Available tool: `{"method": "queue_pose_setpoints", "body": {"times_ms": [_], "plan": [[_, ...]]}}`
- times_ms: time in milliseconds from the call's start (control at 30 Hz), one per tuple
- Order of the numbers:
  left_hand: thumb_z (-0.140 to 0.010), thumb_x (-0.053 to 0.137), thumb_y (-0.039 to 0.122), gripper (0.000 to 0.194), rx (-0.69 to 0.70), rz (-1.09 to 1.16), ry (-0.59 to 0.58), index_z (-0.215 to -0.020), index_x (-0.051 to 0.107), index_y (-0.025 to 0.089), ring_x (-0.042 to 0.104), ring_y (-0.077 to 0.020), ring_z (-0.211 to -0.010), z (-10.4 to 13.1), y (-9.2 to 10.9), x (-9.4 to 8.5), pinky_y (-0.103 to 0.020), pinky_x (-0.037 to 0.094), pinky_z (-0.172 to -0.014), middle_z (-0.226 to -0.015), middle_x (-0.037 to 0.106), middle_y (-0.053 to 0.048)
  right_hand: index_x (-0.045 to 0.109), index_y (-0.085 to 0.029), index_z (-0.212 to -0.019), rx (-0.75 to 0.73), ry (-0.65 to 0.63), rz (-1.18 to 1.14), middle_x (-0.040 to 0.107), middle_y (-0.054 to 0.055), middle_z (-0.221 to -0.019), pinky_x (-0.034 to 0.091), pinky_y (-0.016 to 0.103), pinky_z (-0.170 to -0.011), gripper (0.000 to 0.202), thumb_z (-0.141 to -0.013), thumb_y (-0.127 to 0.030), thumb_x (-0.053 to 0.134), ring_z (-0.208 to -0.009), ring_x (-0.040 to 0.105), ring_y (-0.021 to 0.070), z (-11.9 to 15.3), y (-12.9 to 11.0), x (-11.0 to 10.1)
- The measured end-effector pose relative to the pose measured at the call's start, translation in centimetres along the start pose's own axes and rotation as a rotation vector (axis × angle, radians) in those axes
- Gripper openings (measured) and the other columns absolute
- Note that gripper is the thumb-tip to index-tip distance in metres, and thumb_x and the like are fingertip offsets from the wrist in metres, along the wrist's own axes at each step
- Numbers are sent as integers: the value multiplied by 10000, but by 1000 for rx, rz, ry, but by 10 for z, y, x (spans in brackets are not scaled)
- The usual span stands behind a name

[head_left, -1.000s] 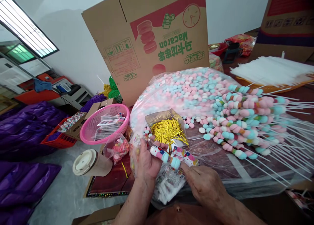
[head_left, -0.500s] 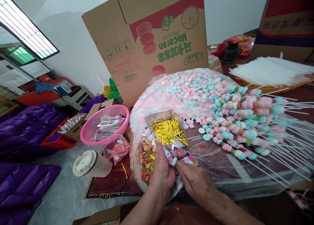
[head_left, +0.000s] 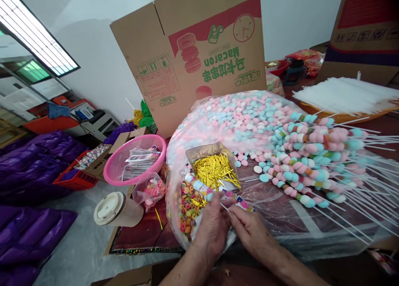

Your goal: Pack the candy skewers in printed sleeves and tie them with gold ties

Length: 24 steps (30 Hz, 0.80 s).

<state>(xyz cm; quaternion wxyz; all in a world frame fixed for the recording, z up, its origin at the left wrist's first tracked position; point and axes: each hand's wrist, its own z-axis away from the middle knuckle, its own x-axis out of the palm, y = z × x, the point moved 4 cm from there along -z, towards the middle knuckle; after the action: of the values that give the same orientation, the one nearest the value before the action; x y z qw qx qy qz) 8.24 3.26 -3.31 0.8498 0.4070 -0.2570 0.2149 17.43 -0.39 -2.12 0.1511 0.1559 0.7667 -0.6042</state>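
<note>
A skewer of pink, white and blue candies point(head_left: 199, 187) lies slanted across the ring-shaped gummies point(head_left: 187, 207). Its lower end meets the fingers of my left hand point(head_left: 215, 219), which are closed around that end. Just right of it, my right hand point(head_left: 249, 225) pinches the white stick point(head_left: 225, 207). Behind my hands is an open pack of gold twist ties point(head_left: 215, 169). Printed wrappers point(head_left: 241, 202) lie partly under my fingers. Finished-looking candy skewers point(head_left: 311, 161) are piled on the right, their white sticks pointing right.
A large clear bag of pastel candies point(head_left: 237, 115) spreads behind. To the left are a pink basket point(head_left: 109, 169) with wrappers, a lidded cup point(head_left: 131, 211) and a small candy bag point(head_left: 152, 190). A cardboard box point(head_left: 124, 49) stands at the back; an orange tray point(head_left: 355, 119) holds white sticks.
The candy skewer now reaches up and left beyond my left hand, with more of its candies in view. My left thumb has come down, and my right hand has shifted slightly.
</note>
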Motion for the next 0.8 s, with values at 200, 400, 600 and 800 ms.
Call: {"method": "queue_pose_setpoints", "body": {"times_ms": [200,400,600,800], "plan": [[-773,608,370,251,116,107,-105,-903,588,156,624,-197,-707,-15,65,-6,-382,496,-722,-744,635,-54,500,-193,-653,270,-250,-366,384,-78,-344,289,192,-377,389,-897,-445,330,-332,327,89,9,7,-4],[-842,506,356,283,111,134,147,-656,525,144,547,-145,-490,-11,77,7,-386,512,-648,-489,516,6,573,-167,-693,-221,107,318,574,17,-529,379,228,-467,304,-895,-222,352,-471,519,127,12,1,-22],[-862,482,301,263,96,99,212,-650,497,147,527,-117,-477,-7,82,-1,-304,501,-624,-504,496,22,610,-164,-757,-376,147,573,614,38,-561,416,240,-509,301,-874,-128,335,-472,544,133,20,6,-32],[-844,463,439,353,42,43,149,-644,488,149,566,-157,-522,-7,75,0,-361,505,-631,-534,524,-9,608,-147,-824,-431,203,639,607,26,-541,389,241,-503,264,-866,-110,351,-470,545,129,19,-1,-28]]}}
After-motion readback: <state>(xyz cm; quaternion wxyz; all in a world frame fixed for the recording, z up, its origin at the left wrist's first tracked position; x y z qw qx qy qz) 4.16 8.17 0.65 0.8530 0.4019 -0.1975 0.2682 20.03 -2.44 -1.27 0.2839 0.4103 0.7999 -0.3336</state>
